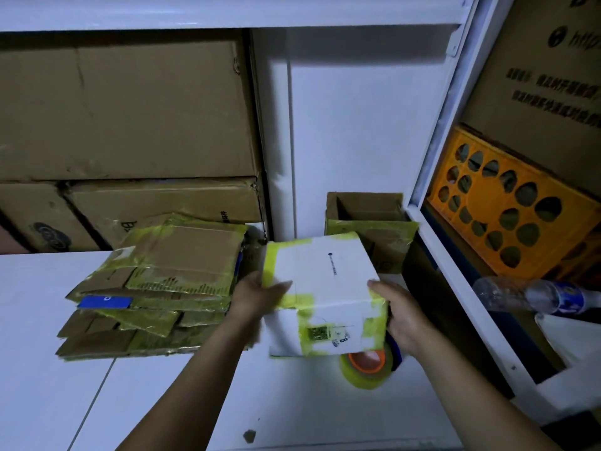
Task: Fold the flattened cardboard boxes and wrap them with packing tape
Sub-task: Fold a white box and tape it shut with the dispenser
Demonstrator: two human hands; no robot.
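**Q:** What is being handled, and where is it sitting?

**A:** A white box [325, 288], already folded into shape and edged with yellowish tape, is being held just above the white desk [48, 369], between a stack of flattened boxes [156, 288] on the left and an open brown box [370, 229] behind. The left hand [260, 292] is pressing its grip closed against the box's left face; the right hand [401, 315] is closing its grip around the lower right corner. The tape roll [366, 366] is lying on the desk directly beneath the box, partly hidden by it.

**Q:** How is the box pointing?

**A:** Its broad top face is tilting toward the camera, with the label side facing the person. The long axis appears to be running roughly left to right, slightly rotated, between the two palms.

**Q:** How should this step be done well?

**A:** Judging from the frame, the palms should be squeezing evenly from opposite faces so the flaps are staying flush, and one hand should be steadying the box before the other is reaching for the roll.
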